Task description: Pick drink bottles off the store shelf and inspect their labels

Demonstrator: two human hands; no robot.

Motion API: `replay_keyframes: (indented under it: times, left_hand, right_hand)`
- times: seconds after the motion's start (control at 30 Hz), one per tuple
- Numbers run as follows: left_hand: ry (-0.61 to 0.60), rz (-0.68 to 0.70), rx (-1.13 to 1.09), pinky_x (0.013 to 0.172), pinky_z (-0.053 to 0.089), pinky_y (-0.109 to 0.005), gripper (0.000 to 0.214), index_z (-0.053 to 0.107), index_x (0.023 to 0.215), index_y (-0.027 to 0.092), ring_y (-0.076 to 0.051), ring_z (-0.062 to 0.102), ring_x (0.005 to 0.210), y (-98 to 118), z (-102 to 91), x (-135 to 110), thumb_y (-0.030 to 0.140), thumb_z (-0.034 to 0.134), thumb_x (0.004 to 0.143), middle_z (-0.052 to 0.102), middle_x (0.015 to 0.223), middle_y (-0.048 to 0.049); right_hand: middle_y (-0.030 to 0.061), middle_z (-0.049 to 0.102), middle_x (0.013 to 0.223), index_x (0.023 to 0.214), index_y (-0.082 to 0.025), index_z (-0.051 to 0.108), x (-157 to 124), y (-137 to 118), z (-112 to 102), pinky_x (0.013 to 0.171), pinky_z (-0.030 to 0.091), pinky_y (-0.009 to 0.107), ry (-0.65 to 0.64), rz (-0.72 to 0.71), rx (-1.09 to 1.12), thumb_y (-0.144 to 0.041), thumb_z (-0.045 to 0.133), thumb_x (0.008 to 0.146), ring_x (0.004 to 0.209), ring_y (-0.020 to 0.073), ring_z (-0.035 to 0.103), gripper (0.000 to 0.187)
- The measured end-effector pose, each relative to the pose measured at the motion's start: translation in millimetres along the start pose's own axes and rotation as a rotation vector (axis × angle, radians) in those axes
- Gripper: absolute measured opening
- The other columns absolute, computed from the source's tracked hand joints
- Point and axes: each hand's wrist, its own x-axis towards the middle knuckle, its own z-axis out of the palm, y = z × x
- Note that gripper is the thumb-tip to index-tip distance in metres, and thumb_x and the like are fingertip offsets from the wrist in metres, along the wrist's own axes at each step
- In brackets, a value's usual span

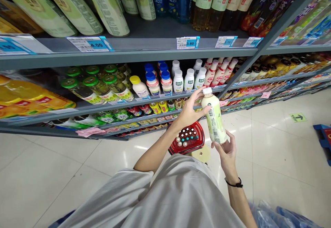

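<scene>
The left hand point(190, 110) and right hand point(227, 155) curl around a white-capped plastic bottle point(214, 119)

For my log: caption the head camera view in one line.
Left hand and right hand hold a pale-green-labelled plastic bottle with white cap above a red plastic shopping basket, beside grey shelves.

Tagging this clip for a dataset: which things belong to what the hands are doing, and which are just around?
In use: left hand, right hand, green-labelled bottle with white cap.
Just around: red shopping basket, shelved drink bottles, grey shelving.
</scene>
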Motion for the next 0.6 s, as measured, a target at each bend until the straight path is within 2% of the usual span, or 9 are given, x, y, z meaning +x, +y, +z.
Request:
replay_keyframes:
  times: [0.1,0.2,0.3,0.4,0.6]
  left_hand:
    - [-0.11,-0.003,-0.199,0.111,0.052,-0.04,0.086,0.035,0.162,0.029,-0.03,0.056,0.142,-6.3,-4.7,3.4,0.047,0.078,0.09,0.053,0.158,-0.016]
    - [-0.143,-0.02,-0.324,0.114,0.05,-0.043,0.091,0.033,0.163,0.028,-0.031,0.058,0.141,-13.5,-5.9,5.3,0.05,0.079,0.088,0.052,0.158,-0.0171]
    - [-0.086,-0.05,-0.324,0.116,0.048,-0.041,0.092,0.037,0.162,0.026,-0.03,0.058,0.139,-17.5,-2.5,3.8,0.046,0.083,0.085,0.056,0.153,-0.0164]
    - [-0.009,-0.068,-0.277,0.113,0.051,-0.041,0.094,0.038,0.163,0.026,-0.029,0.06,0.135,-19.1,3.6,1.2,0.048,0.084,0.084,0.06,0.147,-0.0152]
    - [0.103,-0.038,-0.185,0.112,0.052,-0.041,0.099,0.04,0.163,0.024,-0.028,0.061,0.131,-19.9,10.1,-0.6,0.052,0.087,0.08,0.064,0.14,-0.0143]
  right_hand:
    - [0.0057,0.073,0.106,0.134,-0.027,0.056,-3.2,-1.1,1.4,0.068,0.052,0.033,-0.044,0.015,0.058,-0.038,0.079,0.09,0.079,0.0187,0.067,0.052]
    - [0.0076,0.075,0.099,0.123,-0.023,0.062,-5.9,-1.6,2.7,0.063,0.049,0.033,-0.113,0.065,0.148,-0.05,0.071,0.094,0.071,0.0189,0.066,0.041]
    - [0.0082,0.076,0.091,0.114,-0.021,0.065,-5.9,-1.8,2.9,0.051,0.045,0.032,-0.134,0.128,0.189,-0.067,0.06,0.094,0.053,0.0157,0.057,0.05]
    - [0.0075,0.073,0.078,0.105,-0.02,0.071,-3.5,-3.1,2.3,0.045,0.041,0.03,-0.15,0.165,0.176,-0.077,0.048,0.094,0.045,0.0148,0.052,0.063]
    - [0.0108,0.072,0.07,0.098,-0.017,0.073,-0.2,-4.9,3.5,0.041,0.039,0.031,-0.242,0.197,0.17,-0.085,0.034,0.094,0.045,0.0204,0.059,0.079]
